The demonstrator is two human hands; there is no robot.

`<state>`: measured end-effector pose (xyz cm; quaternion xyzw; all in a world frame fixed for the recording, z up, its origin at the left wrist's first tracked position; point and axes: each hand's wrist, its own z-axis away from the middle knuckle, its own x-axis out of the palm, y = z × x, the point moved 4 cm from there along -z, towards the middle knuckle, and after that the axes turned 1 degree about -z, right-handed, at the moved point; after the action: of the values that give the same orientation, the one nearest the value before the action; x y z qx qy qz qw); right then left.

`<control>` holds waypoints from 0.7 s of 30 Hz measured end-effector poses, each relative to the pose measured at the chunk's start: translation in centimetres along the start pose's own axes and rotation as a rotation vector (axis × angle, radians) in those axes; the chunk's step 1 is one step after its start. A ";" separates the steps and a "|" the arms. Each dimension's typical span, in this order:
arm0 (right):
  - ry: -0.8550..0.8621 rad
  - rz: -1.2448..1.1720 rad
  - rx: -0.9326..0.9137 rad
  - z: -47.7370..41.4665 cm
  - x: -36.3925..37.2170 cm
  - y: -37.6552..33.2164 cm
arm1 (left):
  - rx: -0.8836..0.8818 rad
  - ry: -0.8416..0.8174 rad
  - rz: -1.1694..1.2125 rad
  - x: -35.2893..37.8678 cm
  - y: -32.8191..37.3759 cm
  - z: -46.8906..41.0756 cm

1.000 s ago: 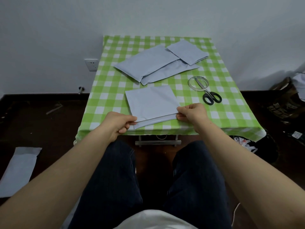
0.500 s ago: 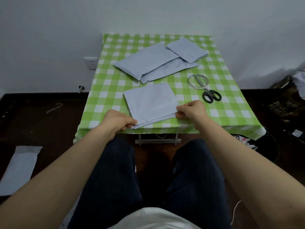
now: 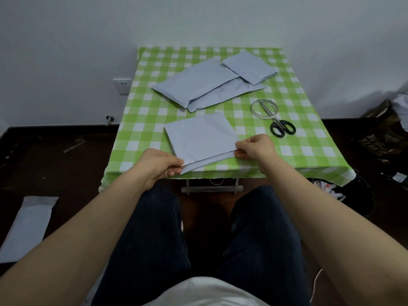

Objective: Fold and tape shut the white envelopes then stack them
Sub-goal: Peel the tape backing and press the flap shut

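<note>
Head view: a white, soft-sided envelope folded over on itself (image 3: 201, 138) lies on the near part of a small table covered in a green-and-white checked cloth (image 3: 143, 120). Its top layer stops short of the near edge, so a narrow strip of the lower layer shows there.

Left hand (image 3: 159, 166): fingers curled, pinching the envelope's near-left corner, thumb on top. The corner looks slightly raised off the cloth.

Right hand (image 3: 256, 147): fingers curled, pinching the envelope's near-right corner at the edge of the top layer. Both forearms are bare.

Beyond the folded envelope, toward the wall: two long white envelopes lying flat, one (image 3: 194, 82) overlapping the other (image 3: 225, 93). A smaller folded white envelope (image 3: 249, 67) rests on their right ends.

Right of the folded envelope, apart from it: a thin roll of clear tape (image 3: 262, 117) lying flat. Black-handled scissors (image 3: 275, 121) lie with the blades inside the ring of the roll and the handles nearer the person.

Far left of the folded envelope, down on the dark floor: another long white envelope (image 3: 28, 226).

Left of and beyond the folded envelope: a white wall socket (image 3: 122, 86) low on the pale wall.

Below the folded envelope: the person's knees in dark trousers (image 3: 152, 239), reaching under the table edge.
</note>
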<state>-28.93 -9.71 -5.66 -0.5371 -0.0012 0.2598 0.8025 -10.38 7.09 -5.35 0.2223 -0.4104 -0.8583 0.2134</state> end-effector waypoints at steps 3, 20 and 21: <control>-0.011 0.000 -0.004 0.0 0.0 -0.1 | 0.023 0.022 -0.025 -0.1 -0.3 0.0; -0.003 0.073 -0.022 -0.4 -0.1 0.0 | 0.100 0.114 -0.256 0.0 -0.3 0.3; -0.001 0.078 -0.021 -0.5 -0.1 0.0 | 0.098 0.116 -0.257 0.0 -0.3 0.3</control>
<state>-28.90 -10.15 -5.82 -0.5449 0.0167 0.2911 0.7862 -10.56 7.42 -5.39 0.3322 -0.4072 -0.8431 0.1139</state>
